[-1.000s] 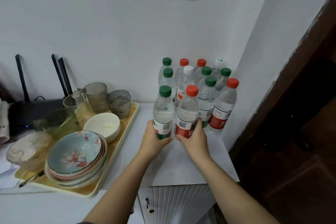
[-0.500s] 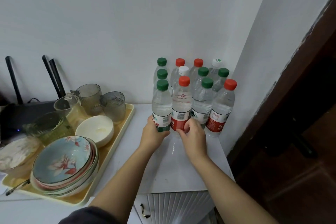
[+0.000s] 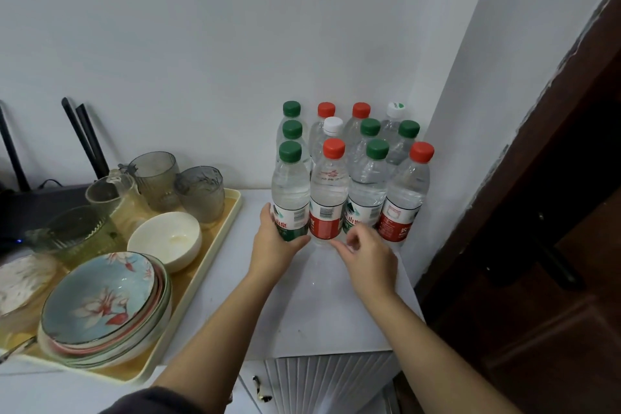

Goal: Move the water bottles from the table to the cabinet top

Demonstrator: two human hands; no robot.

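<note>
Several clear water bottles with green, red and white caps stand packed in the back right corner of the white cabinet top (image 3: 322, 312). In the front row, a green-capped bottle (image 3: 291, 185) stands at the left and a red-capped bottle (image 3: 329, 188) right beside it. My left hand (image 3: 277, 245) is wrapped around the base of the green-capped bottle. My right hand (image 3: 368, 259) hovers just off the red-capped bottle's base, fingers loosely curled and apart, holding nothing.
A yellow tray (image 3: 215, 245) at the left carries stacked patterned bowls (image 3: 100, 309), a white bowl (image 3: 164, 240) and glass cups (image 3: 200, 191). A black router (image 3: 37, 202) sits behind it. A dark wooden door (image 3: 554, 245) stands at the right.
Both hands pushed the two front bottles back into the row against the others. My right hand has since let go of the red-capped bottle and drawn slightly back.
</note>
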